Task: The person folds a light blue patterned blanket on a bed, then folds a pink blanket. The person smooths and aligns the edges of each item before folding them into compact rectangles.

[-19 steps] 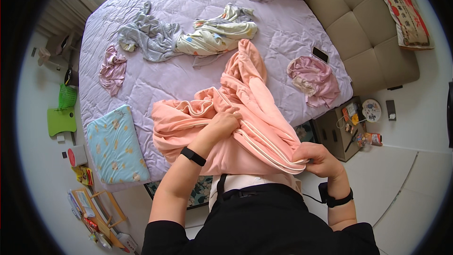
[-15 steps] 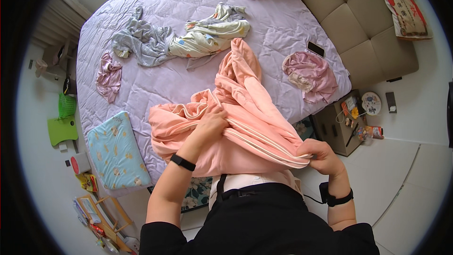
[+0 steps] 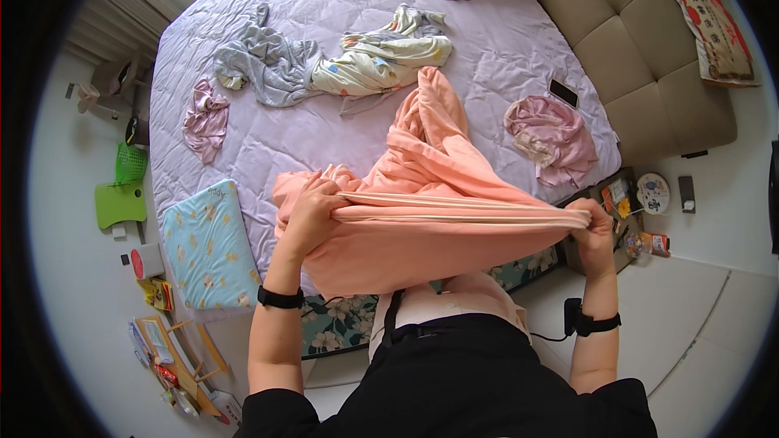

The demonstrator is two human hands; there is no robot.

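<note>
A peach-pink blanket (image 3: 430, 247) with cream piping along its edges is held up in front of my waist. My left hand (image 3: 312, 215) grips its piped edge at the left, fingers closed over the fabric. At the right end my right hand (image 3: 595, 229) pinches a corner of that same edge. Between both hands the edge runs taut and nearly straight, and the cloth hangs below it. The rest of the blanket lies bunched on the bed, rising in a folded peak away from me.
On the lilac bedspread (image 3: 268, 142) lie grey and patterned clothes (image 3: 324, 69), a small pink garment (image 3: 205, 122), a bunched pink cloth (image 3: 552, 138), a phone (image 3: 564, 93) and a light blue pillow (image 3: 209, 247). A bedside cabinet (image 3: 604, 195) stands right; a wooden rack (image 3: 174, 357) lower left.
My left hand has moved left and my right hand right and upward, stretching the piped edge from slack and slanted to taut and nearly level. The whole view has shifted slightly.
</note>
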